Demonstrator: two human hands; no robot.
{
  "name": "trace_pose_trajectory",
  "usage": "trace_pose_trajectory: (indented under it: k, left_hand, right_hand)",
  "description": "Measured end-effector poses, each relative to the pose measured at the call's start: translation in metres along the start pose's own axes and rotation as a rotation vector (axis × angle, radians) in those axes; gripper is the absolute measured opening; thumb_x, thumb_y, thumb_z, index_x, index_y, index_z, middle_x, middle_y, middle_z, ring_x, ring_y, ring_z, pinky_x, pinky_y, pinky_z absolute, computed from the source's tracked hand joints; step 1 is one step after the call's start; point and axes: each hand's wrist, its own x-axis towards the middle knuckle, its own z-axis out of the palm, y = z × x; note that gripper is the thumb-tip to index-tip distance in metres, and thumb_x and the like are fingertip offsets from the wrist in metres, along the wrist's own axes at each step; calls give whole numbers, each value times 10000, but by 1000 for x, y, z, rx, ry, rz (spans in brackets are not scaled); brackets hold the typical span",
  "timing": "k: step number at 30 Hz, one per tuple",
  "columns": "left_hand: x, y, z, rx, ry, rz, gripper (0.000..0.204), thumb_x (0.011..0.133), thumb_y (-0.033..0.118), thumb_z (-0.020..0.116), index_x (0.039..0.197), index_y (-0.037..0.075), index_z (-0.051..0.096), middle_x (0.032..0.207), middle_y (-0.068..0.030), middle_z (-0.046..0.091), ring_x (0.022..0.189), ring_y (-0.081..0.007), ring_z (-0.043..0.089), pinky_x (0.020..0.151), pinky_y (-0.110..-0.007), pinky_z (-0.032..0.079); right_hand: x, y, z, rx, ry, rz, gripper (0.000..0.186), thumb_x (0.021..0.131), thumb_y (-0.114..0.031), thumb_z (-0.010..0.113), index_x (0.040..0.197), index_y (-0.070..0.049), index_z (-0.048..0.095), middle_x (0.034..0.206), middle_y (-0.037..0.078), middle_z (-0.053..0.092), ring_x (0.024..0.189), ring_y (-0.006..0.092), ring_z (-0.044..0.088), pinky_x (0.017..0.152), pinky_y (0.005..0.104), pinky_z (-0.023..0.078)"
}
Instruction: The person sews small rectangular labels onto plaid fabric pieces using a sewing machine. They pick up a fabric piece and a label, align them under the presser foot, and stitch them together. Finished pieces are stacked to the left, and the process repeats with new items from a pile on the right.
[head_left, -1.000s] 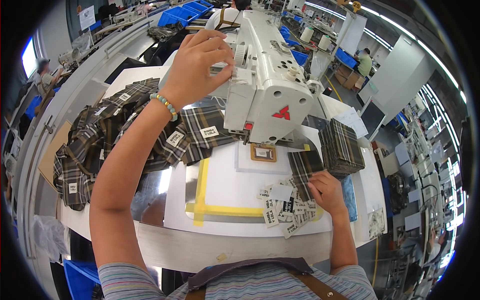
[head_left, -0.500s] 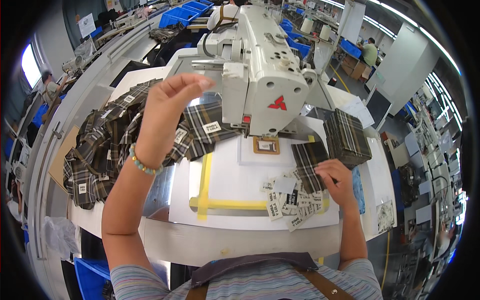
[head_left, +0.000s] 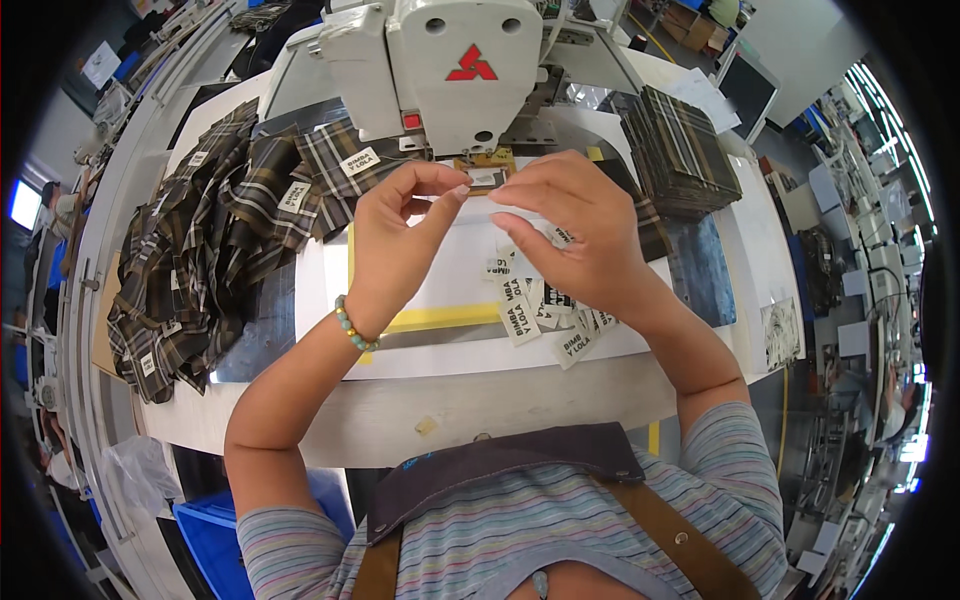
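Observation:
My left hand point(head_left: 398, 235), with a beaded bracelet on its wrist, is raised in front of the sewing machine head point(head_left: 455, 70). Its thumb and forefinger are pinched together; anything between them is too small to make out. My right hand point(head_left: 575, 225) faces it, thumb and fingers apart, with nothing seen in its grasp. Just beyond both hands lies a small tan clamp frame point(head_left: 487, 180) with a white label inside. Loose white and black labels point(head_left: 520, 310) are scattered below my right hand. Behind that hand, a plaid fabric piece point(head_left: 652, 235) is partly hidden.
A heap of plaid pieces with sewn labels point(head_left: 190, 290) covers the table's left. On the right stands a neat stack of plaid pieces point(head_left: 690, 150). Yellow tape point(head_left: 440, 318) edges the white work sheet. A blue bin point(head_left: 215, 540) sits below the table's left front.
My right hand has left the plaid piece at the right and moved in toward the middle. My left hand has come down and rightward, near the clamp frame. The view has tilted downward.

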Motion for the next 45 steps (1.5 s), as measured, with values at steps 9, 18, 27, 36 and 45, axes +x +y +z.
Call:
trace_pose_trajectory:
  k: [9,18,27,36,45]
  left_hand:
    - [4,-11,25,420,142,558,430,859,-29,733,1274,64,670,1208,-99,710,1041,-216,717,820,-332,564]
    - [8,-23,25,711,152,908,643,782,-122,755,1393,-3,592,1377,-170,689,1192,-346,673,968,-407,542]
    - [8,-27,22,676,51,621,566,803,-84,779,1337,51,650,1296,-126,721,1112,-284,713,948,-385,558]
    - [23,-45,-6,572,-90,243,251,939,48,767,1187,28,731,1090,-65,794,986,-188,749,886,-313,573]
    - [20,-57,10,315,-130,90,146,940,69,784,1069,0,780,1025,-106,788,893,-184,746,832,-322,590]
  right_hand:
    - [-11,5,8,-98,18,110,127,826,-132,847,914,-73,776,887,43,727,827,251,684,682,345,552]
    - [-17,9,24,22,-13,331,108,837,-152,825,866,-70,762,837,56,711,788,270,687,673,386,545]
    - [-24,32,31,98,-126,366,63,852,-125,739,871,-66,734,843,67,703,802,298,688,713,415,542]
    - [-26,82,25,236,-447,641,162,973,-163,714,993,-5,747,924,68,742,824,163,689,738,309,540]
    - [-20,89,31,451,-539,782,208,955,-188,714,1022,-4,783,872,53,745,777,129,649,723,292,518]
